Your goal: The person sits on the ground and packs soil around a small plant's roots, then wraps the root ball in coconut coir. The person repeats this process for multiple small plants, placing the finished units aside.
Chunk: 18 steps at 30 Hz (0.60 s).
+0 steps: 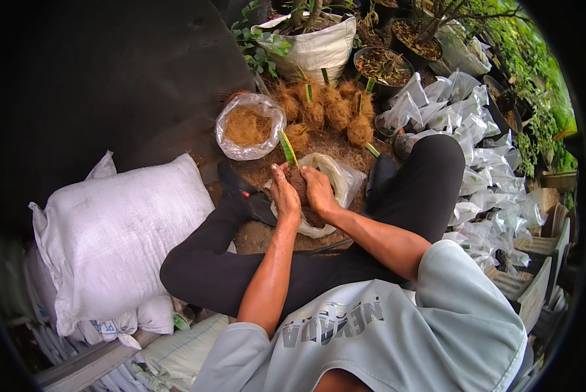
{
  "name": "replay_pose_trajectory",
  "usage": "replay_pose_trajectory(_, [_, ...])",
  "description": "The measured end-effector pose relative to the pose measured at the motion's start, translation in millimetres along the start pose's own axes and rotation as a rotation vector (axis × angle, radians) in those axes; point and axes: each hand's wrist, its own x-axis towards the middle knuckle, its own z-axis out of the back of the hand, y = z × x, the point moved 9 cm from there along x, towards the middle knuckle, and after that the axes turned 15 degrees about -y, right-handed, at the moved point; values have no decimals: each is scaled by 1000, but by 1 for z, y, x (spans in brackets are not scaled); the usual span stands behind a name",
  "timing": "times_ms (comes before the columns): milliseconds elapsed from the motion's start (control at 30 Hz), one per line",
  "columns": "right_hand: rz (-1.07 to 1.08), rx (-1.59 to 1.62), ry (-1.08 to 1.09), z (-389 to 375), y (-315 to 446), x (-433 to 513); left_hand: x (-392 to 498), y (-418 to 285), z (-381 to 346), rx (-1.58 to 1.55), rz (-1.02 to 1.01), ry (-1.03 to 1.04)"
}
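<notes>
Between my left hand (286, 195) and my right hand (318, 189) is a ball of dark soil (298, 183), gripped from both sides. A green leaf cutting with yellow edges (288, 148) stands up out of it. Just below my hands lies an open plastic bag (344, 179) with soil inside. Beyond it, several fibre-wrapped balls (338, 114) sit close together on the ground, some with leaf cuttings sticking out. To their left is a plastic-lined container (248, 126) holding brown coconut-like fibre.
A stuffed white woven sack (131, 235) lies at my left. Several clear plastic bags (489, 166) crowd the ground at my right. Potted plants stand at the back, one in a white sack planter (315, 49) beside a black pot (383, 66). My bent legs flank the work.
</notes>
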Motion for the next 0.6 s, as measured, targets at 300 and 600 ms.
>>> replay_pose_trajectory(300, [688, -677, 8, -12, 52, -35, -18, 15, -4, -228, 412, 87])
replay_pose_trajectory(600, [562, -362, 124, -5, 63, -28, -20, 24, -7, -227, 481, 151])
